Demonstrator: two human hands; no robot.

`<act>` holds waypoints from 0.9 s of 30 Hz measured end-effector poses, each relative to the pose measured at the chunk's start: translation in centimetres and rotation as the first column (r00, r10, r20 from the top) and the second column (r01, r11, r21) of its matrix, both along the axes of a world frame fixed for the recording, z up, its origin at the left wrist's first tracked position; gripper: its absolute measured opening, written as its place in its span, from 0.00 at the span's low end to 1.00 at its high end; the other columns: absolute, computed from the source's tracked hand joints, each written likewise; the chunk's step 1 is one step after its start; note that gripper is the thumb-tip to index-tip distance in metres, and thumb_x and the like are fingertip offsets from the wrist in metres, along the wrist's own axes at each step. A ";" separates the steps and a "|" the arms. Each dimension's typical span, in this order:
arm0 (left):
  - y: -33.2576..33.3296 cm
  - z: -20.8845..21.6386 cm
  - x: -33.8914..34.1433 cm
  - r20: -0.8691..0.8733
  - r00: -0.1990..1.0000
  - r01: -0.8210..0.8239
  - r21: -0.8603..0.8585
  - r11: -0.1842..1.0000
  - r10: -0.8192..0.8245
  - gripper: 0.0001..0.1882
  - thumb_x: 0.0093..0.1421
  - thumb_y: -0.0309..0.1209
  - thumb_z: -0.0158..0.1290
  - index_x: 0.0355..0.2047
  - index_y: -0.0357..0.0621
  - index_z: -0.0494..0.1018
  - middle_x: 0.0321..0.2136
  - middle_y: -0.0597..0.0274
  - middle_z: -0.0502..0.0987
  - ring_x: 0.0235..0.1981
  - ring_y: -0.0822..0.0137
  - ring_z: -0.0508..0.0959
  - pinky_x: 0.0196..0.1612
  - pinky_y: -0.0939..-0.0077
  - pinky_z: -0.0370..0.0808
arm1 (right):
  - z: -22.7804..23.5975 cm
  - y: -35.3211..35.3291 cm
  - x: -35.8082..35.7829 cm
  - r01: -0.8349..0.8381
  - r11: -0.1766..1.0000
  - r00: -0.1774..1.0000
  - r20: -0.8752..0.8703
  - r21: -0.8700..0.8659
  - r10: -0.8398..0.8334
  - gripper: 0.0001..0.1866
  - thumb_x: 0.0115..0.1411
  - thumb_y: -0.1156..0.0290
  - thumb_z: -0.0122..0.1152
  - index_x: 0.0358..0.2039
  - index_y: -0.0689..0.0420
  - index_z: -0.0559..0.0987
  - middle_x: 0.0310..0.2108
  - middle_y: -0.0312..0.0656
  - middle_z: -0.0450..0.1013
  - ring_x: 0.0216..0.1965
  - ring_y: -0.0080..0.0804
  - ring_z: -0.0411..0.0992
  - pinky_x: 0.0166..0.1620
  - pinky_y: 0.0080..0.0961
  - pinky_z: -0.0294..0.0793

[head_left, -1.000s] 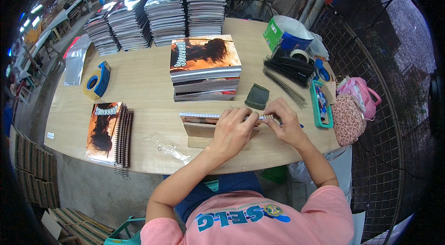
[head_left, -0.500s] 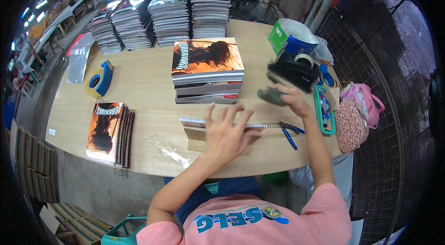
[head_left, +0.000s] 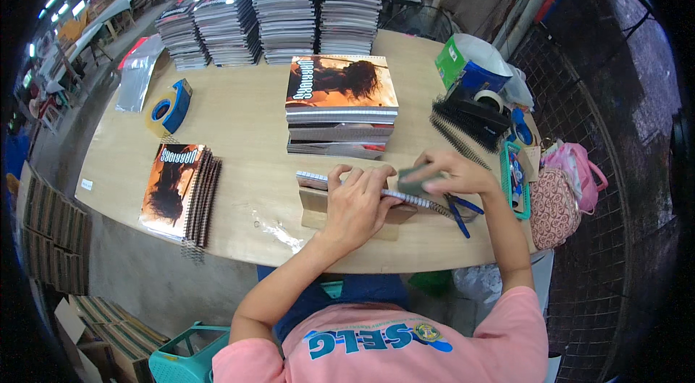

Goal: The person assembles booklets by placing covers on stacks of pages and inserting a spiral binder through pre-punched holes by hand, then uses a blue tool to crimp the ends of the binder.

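On the desk (head_left: 246, 111), our L hand (head_left: 356, 203) now pinches the spiral notebook (head_left: 313, 179), fingers closed; R hand (head_left: 463, 171), fingers clasping green pad (head_left: 410, 182), moved nearer it.

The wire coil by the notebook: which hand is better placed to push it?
Probably the right hand: it is nearer the protruding end of the wire coil, though holding a green block. The left hand holds the notebook, farther away.

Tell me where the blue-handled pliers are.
In the head view, the blue-handled pliers lie right of centre on the table, just below the right hand, by the right end of the coil, left of the teal basket.
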State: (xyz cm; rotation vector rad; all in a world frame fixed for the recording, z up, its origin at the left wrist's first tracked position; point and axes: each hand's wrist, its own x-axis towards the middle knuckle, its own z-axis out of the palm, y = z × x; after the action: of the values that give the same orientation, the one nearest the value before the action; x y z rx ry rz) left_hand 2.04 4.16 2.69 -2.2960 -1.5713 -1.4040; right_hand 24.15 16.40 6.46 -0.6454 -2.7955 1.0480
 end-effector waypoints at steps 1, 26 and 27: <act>-0.1 -0.1 -0.1 -0.001 1.000 -0.010 0.007 1.000 0.010 0.21 0.50 0.37 0.62 0.43 0.47 0.69 0.24 0.67 0.74 0.30 0.65 0.74 0.52 0.61 0.58 | -0.6 0.3 0.1 0.048 0.996 0.996 -0.074 -0.078 -0.054 0.24 0.56 0.53 0.58 0.47 0.56 0.80 0.41 0.48 0.73 0.44 0.38 0.70 0.50 0.30 0.66; 0.6 -2.9 -1.8 0.404 0.913 -0.033 -0.067 0.997 0.058 0.24 0.37 0.32 0.71 0.31 0.41 0.69 0.40 0.52 0.63 0.40 0.55 0.69 0.41 0.65 0.70 | -0.1 -0.2 -1.1 0.218 0.973 0.974 0.039 0.072 -0.221 0.21 0.55 0.56 0.59 0.43 0.57 0.81 0.37 0.49 0.73 0.39 0.37 0.71 0.44 0.28 0.68; 0.8 -2.8 -1.8 0.401 0.914 -0.036 -0.060 0.998 0.057 0.24 0.37 0.32 0.71 0.31 0.41 0.69 0.40 0.52 0.63 0.40 0.55 0.69 0.41 0.65 0.70 | 0.1 -0.2 -1.4 0.316 0.898 0.914 0.157 0.305 -0.374 0.22 0.55 0.55 0.59 0.44 0.57 0.81 0.36 0.48 0.73 0.39 0.36 0.71 0.44 0.27 0.68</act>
State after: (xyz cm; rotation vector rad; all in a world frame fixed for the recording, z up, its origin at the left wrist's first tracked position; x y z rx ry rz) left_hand 0.21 4.98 -0.07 -2.0687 -1.7621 -1.9439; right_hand 22.73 16.21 6.60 -1.2221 -2.7654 0.5396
